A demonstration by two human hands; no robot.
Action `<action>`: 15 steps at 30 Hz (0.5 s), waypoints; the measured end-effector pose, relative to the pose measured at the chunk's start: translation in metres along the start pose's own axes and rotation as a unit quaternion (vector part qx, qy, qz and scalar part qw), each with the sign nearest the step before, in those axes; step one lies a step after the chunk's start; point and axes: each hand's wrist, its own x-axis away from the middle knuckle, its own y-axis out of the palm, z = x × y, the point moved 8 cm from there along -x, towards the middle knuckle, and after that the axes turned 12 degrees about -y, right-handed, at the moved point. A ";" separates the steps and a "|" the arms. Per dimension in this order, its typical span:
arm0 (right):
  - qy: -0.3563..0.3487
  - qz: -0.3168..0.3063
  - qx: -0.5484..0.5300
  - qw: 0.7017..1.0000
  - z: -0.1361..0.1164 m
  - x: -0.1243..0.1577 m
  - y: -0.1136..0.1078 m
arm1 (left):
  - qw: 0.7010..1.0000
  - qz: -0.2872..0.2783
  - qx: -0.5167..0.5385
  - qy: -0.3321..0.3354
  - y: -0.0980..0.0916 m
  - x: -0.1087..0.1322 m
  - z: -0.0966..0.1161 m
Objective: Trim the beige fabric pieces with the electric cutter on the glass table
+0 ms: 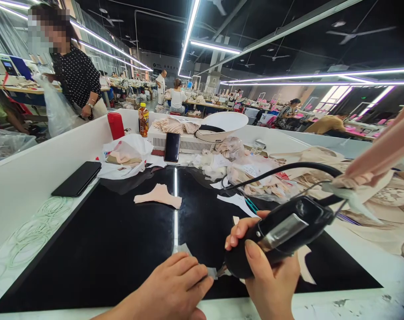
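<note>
A black corded handheld electric cutter (283, 238) is gripped in my right hand (271, 280), tilted, with its round head low over the black work mat (98, 249). A small metal tip shows at the head's left side. My left hand (178, 289) is closed at the near part of the mat, its fingertips on a translucent greyish piece of material (182, 249). Part of that piece comes out by the fingertips, close to the tool's tip; the rest is hidden under the hand. A pale pink fabric piece (158, 196) lies flat farther back on the mat.
The cord (288, 166) arches behind the tool, near hanging pink cloth (382, 146). Bagged fabric pieces (255, 173) lie at back right. A phone (172, 147) stands at the back. Pale green elastic loops (38, 226) and a black case (77, 178) line the left wall. Co-workers are beyond.
</note>
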 end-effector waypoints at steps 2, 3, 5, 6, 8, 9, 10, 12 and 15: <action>0.001 0.001 0.003 1.000 0.001 -0.001 0.000 | 1.000 0.006 0.003 -0.001 -0.001 -0.001 0.000; 0.003 0.002 0.004 1.000 0.001 -0.001 0.000 | 1.000 0.008 0.005 -0.001 -0.002 -0.001 0.001; 0.004 0.006 0.006 1.000 0.002 -0.003 -0.001 | 1.000 0.005 0.008 -0.001 -0.001 -0.001 0.001; 0.004 0.008 0.007 1.000 0.002 -0.003 -0.001 | 1.000 0.005 0.009 -0.003 -0.001 0.000 0.001; 0.001 0.013 0.008 1.000 0.002 -0.005 -0.001 | 1.000 0.006 0.011 -0.004 0.000 0.001 0.001; -0.002 0.015 0.007 1.000 0.002 -0.006 -0.001 | 1.000 0.006 0.013 -0.001 0.000 0.001 0.001; -0.004 0.018 0.006 1.000 0.002 -0.007 -0.001 | 1.000 0.005 0.014 0.000 0.001 0.002 0.001; -0.004 0.024 0.005 1.000 0.002 -0.007 -0.002 | 1.000 0.002 0.016 0.000 0.002 0.001 0.001; -0.003 0.030 0.007 1.000 0.002 -0.005 -0.003 | 1.000 0.001 0.015 -0.003 0.000 0.000 0.000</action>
